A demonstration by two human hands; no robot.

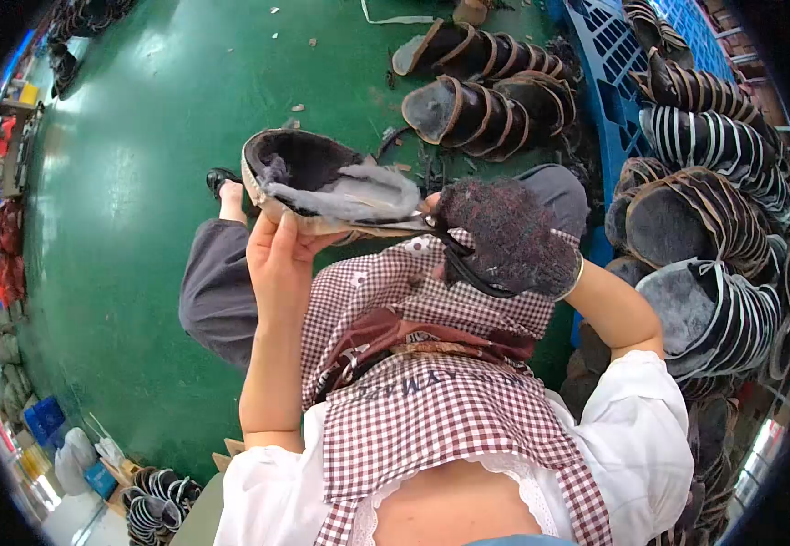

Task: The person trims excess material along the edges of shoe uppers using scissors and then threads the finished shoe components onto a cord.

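My bare left hand (284, 246) grips a fleece-lined shoe (359, 193) by its lower side, thumb and fingers pinching the pale edge. The shoe lies tilted on its side, with its dark inside and fluffy grey lining facing up. My right hand (509, 238) wears a dark, lint-covered knit glove and is closed around black-handled scissors (479, 280). The scissor blades point left, against the shoe's near edge beside the grey fleece. Exactly where the blades meet the edge is hard to make out.
Nested stacks of dark fleece-lined shoe uppers (477, 114) lie on the green floor (131, 264) ahead. More stacks (709, 227) stand at right beside a blue pallet (609, 77). A checked apron (431, 419) covers my lap. Scraps dot the floor.
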